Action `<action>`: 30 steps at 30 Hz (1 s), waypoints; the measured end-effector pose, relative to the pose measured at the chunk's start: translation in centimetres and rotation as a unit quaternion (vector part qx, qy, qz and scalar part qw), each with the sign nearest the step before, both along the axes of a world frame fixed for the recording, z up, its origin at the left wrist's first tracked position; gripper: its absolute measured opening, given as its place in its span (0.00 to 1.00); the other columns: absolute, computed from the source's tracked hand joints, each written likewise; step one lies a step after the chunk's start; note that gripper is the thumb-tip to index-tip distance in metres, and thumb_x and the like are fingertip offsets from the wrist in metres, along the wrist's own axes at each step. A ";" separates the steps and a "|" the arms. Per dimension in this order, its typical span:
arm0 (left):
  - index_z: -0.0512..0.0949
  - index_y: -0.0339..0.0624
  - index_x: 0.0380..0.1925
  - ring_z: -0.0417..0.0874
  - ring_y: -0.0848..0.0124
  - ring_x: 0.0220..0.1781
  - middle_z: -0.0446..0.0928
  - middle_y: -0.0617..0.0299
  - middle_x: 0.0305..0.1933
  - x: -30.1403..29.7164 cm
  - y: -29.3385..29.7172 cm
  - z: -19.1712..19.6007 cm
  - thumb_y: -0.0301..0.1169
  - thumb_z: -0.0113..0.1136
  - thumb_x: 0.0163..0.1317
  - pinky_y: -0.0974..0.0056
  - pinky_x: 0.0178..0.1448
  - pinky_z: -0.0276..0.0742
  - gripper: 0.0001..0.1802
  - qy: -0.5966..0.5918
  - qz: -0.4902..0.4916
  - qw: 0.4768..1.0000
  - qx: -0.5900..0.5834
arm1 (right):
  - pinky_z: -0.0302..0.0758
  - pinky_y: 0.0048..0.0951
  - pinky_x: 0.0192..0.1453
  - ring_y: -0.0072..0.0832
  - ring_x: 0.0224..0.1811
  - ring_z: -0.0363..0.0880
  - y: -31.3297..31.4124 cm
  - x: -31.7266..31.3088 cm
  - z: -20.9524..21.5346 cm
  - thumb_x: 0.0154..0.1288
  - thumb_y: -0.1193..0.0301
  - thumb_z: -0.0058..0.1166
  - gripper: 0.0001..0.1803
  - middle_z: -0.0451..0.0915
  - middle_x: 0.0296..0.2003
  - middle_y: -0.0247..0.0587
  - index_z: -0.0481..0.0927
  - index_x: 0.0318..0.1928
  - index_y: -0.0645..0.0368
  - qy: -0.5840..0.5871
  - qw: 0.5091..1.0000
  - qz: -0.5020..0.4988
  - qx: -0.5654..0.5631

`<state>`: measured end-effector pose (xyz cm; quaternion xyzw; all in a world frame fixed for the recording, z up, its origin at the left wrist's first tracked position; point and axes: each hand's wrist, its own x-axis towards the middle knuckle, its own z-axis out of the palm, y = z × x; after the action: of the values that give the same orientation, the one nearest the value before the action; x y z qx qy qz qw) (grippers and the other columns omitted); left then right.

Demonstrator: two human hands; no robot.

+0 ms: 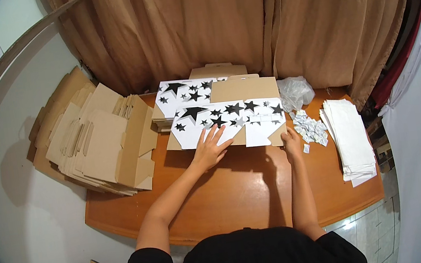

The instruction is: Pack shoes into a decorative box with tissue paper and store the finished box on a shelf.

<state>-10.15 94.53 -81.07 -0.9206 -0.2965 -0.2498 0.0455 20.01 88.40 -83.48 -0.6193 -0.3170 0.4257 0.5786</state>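
Note:
Before me is a flat cardboard box piece [258, 134] with white panels printed with black and grey stars and bare brown corners. My left hand [210, 152] rests on its white face, with fingers spread out. At the lower right corner, my right hand [291, 144] grips the board's edge; the thumb shows on top and the other fingers are partly hidden. Just behind lie more star-printed cardboard pieces [166, 107] in a stack, partly covered by the held one. A plain brown panel [245, 89] shows beyond its far edge.
Folded brown cardboard boxes [96, 142] are piled high at the left, against the wall. To the right are a clear plastic bag [296, 91], a scatter of small white packets [311, 129] and a stack of white paper sheets [351, 138]. Brown curtains [180, 28] hang behind the wooden table [220, 200].

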 end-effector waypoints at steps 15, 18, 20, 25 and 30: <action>0.71 0.61 0.54 0.81 0.55 0.40 0.77 0.51 0.46 3.8 -6.3 8.6 0.26 0.49 0.57 0.57 0.40 0.79 0.24 -0.039 -0.102 0.991 -0.076 | 0.73 0.22 0.47 0.22 0.44 0.75 -10.6 4.9 8.0 0.63 0.74 0.49 0.24 0.75 0.47 0.41 0.65 0.60 0.65 0.054 0.962 -0.018 0.267; 0.69 0.58 0.55 0.81 0.53 0.36 0.79 0.49 0.40 4.6 -8.1 10.6 0.19 0.47 0.55 0.55 0.39 0.79 0.27 -0.116 -0.148 0.977 -0.103 | 0.73 0.24 0.45 0.23 0.44 0.75 -12.4 6.1 7.5 0.64 0.70 0.51 0.25 0.75 0.45 0.41 0.65 0.60 0.63 0.027 0.978 -0.080 0.188; 0.69 0.58 0.55 0.80 0.51 0.35 0.79 0.51 0.38 5.4 -9.5 12.1 0.18 0.47 0.51 0.54 0.37 0.78 0.30 -0.139 -0.038 0.977 -0.156 | 0.76 0.25 0.41 0.25 0.42 0.76 -12.9 5.1 6.9 0.62 0.64 0.56 0.29 0.75 0.45 0.40 0.64 0.60 0.60 0.012 0.977 -0.136 0.167; 0.62 0.56 0.59 0.80 0.48 0.34 0.78 0.46 0.38 7.9 -11.5 13.9 0.15 0.46 0.54 0.51 0.34 0.74 0.32 -0.324 -0.056 0.942 -0.069 | 0.73 0.24 0.40 0.25 0.42 0.73 -13.2 -0.7 1.4 0.52 0.69 0.65 0.31 0.73 0.45 0.40 0.64 0.54 0.60 -0.103 0.973 -0.126 0.166; 0.60 0.38 0.59 0.78 0.57 0.51 0.70 0.49 0.57 8.2 -14.0 16.8 0.22 0.44 0.65 0.60 0.53 0.72 0.21 -0.432 -0.014 0.901 -0.033 | 0.72 0.27 0.47 0.29 0.46 0.74 -14.8 -6.5 0.4 0.53 0.71 0.64 0.32 0.73 0.47 0.45 0.61 0.55 0.64 -0.089 0.994 -0.063 0.015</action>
<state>-1.96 80.50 -64.32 -0.7272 -0.2825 -0.6138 -0.1208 13.47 73.57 -83.12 -0.6649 -0.3338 0.3265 0.5829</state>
